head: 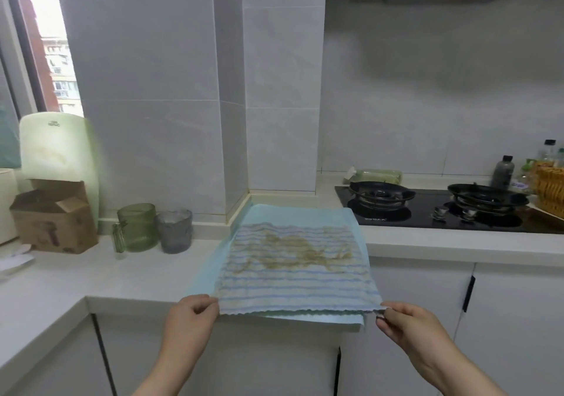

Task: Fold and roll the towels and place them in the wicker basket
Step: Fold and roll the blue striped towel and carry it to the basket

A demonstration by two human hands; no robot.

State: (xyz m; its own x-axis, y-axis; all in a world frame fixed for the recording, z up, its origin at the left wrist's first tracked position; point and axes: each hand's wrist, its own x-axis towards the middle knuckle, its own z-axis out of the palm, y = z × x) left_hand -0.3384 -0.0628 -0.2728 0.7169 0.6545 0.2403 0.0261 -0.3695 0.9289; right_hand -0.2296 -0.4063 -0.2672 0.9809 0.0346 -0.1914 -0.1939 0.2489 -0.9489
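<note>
A striped white-and-blue towel (293, 267) with a brownish stain lies spread flat on a light blue towel (259, 212), both on the white counter. My left hand (190, 319) pinches the striped towel's near left corner at the counter's front edge. My right hand (403, 324) pinches its near right corner. The near edge is lifted slightly off the blue towel. The wicker basket (551, 191) stands at the far right beyond the stove, partly cut off by the frame.
A black gas stove (427, 209) with two burners sits right of the towels. A green jar (137, 226), a grey glass (175, 231) and a cardboard box (53, 215) stand at the left. Bottles (503, 171) line the back right wall.
</note>
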